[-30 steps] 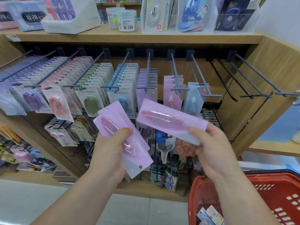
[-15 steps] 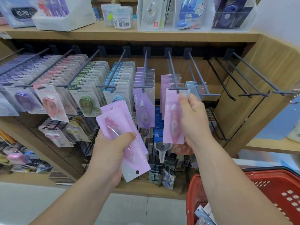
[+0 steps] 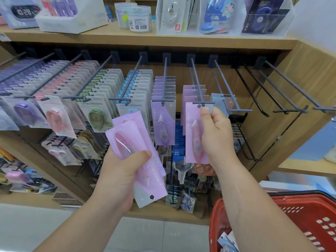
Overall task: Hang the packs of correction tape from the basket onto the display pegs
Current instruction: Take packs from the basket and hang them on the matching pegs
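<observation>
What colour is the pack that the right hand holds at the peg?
The pack is pink; the head view shows it best.

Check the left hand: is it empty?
No, the left hand grips pink packs stacked together, their hanging holes pointing down.

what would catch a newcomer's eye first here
Centre frame, the right hand pinches a flat pink card pack of correction tape by its top, at the tip of a grey metal display peg. The left hand, lower left, grips more pink packs, and a red plastic basket sits at bottom right.
</observation>
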Tool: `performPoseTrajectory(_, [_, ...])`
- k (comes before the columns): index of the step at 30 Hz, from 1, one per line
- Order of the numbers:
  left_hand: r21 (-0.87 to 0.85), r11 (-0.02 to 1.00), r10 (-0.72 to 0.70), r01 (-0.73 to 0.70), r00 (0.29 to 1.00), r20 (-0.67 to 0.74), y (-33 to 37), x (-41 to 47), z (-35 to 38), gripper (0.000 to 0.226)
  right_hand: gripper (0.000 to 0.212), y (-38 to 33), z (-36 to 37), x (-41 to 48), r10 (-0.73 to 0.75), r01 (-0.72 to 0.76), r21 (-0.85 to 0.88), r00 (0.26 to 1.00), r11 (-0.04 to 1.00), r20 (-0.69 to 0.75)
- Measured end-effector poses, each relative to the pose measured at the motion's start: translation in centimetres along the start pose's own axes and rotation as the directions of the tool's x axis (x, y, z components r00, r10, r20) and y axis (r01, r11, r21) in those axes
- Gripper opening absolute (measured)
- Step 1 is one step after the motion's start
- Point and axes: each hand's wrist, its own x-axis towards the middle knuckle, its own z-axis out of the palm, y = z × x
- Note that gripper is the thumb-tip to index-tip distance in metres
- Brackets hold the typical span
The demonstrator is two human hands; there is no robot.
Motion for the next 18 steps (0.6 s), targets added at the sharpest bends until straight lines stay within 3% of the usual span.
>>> performPoseTrajectory(8, [-0.003, 1.000, -0.006, 0.006, 1.000, 0.016, 0.1, 0.1, 0.2, 0.046, 0.029, 0.6, 0.5, 1.6, 0.147, -0.148, -0.051, 0.989, 0.988, -0.027])
performPoseTrajectory(11, [-0.034, 0.999, -0.016, 0.017, 0.999, 0.028, 0.4, 0.1, 0.2, 0.045, 0.010, 0.8, -0.1, -0.7, 0.093, -0.099, -0.056, 0.991, 0.994, -0.100])
performPoseTrajectory(13, [-0.068, 0.997, -0.018, 0.020, 0.999, 0.028, 0.6, 0.2, 0.3, 0.043, 0.010, 0.5, -0.4, -3.2, 0.016, -0.029, -0.086, 0.989, 0.996, -0.149])
performPoseTrajectory(14, [-0.084, 0.996, -0.017, 0.019, 1.000, 0.021, 0.6, 0.2, 0.4, 0.041, 0.015, 0.4, -0.5, -4.5, 0.005, -0.013, -0.071, 0.994, 0.997, -0.106])
performPoseTrajectory(16, [-0.114, 0.993, -0.017, 0.015, 1.000, -0.015, 0.7, 0.2, 0.9, 0.034, 0.027, -0.3, -0.3, -6.7, 0.049, -0.057, 0.049, 0.987, 0.997, 0.154])
performPoseTrajectory(18, [-0.141, 0.990, -0.017, 0.007, 0.998, -0.065, 0.6, 0.2, 1.4, 0.021, 0.033, -0.9, 0.1, -8.3, 0.053, -0.094, 0.075, 0.904, 0.993, 0.423])
